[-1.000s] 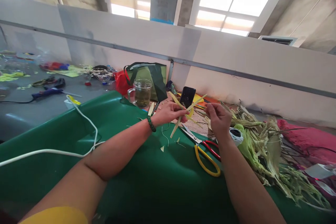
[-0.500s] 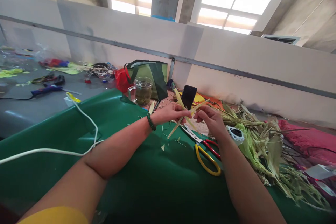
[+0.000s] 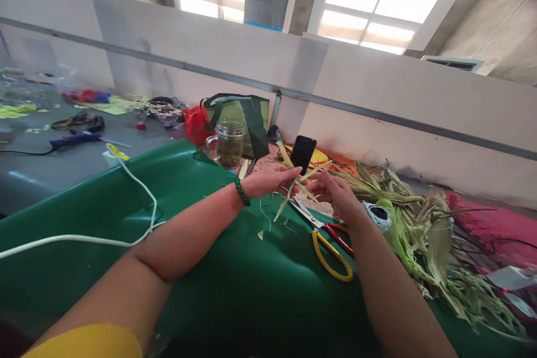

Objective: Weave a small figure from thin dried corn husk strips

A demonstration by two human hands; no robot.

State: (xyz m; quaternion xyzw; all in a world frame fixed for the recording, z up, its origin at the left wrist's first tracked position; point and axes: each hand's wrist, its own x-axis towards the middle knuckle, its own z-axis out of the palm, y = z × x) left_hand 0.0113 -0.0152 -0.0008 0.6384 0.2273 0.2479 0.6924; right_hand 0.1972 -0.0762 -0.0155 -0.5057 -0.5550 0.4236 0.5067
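Note:
My left hand (image 3: 277,178) pinches pale corn husk strips (image 3: 287,201) where they cross, their ends sticking out like a star. Close on the right side of the strips is my right hand (image 3: 333,190), its fingers loosely bent and apart; whether they touch a strip I cannot tell. Below the hands, scissors (image 3: 321,225) with one yellow and one red handle lie slightly open on the green mat (image 3: 235,274). A thin white thread (image 3: 264,213) and small husk scraps (image 3: 260,235) lie on the mat. Behind the hands a dark phone (image 3: 302,154) leans upright.
A heap of corn husks (image 3: 436,229) and a roll of white thread (image 3: 377,216) lie right. Behind left stand a glass mug (image 3: 230,148) of liquid and a green bag (image 3: 247,117). A white cable (image 3: 84,239) crosses the mat; a blue glue gun (image 3: 78,141) lies far left.
My right hand's fingers have loosened from a pinch near the strips' crossing and spread. The strips have turned a little in my left hand, which stays in place.

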